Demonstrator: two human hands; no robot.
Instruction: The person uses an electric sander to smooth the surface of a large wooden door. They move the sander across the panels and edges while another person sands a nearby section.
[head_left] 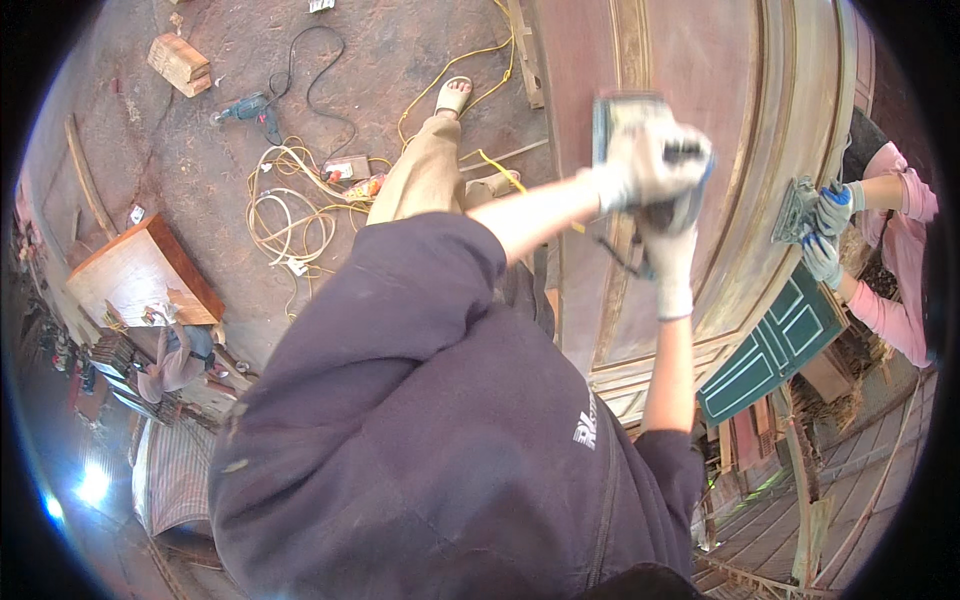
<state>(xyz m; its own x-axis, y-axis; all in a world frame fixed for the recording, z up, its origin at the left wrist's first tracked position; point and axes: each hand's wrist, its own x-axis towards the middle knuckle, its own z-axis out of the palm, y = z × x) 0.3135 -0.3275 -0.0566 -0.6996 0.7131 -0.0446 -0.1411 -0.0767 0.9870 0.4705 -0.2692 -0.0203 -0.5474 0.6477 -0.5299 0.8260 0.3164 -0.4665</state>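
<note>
My left hand (655, 160), in a pale work glove, wraps over the top of an electric sander (602, 128). My right hand (668, 265), gloved as well, closes around the sander's rear end, near its dark cord. The sander rests on a large brown wooden door (690, 50) with raised mouldings and worn, pale patches. Motion blurs both gloves a little, and they hide most of the tool's body.
At the right, a co-worker in pink sleeves holds another sander (795, 210) on the same door. A green panelled door (775, 340) stands nearby. On the floor lie a drill (250, 113), coiled cables (290, 205) and a wood block (180, 65). Another person works by a wooden panel (150, 270).
</note>
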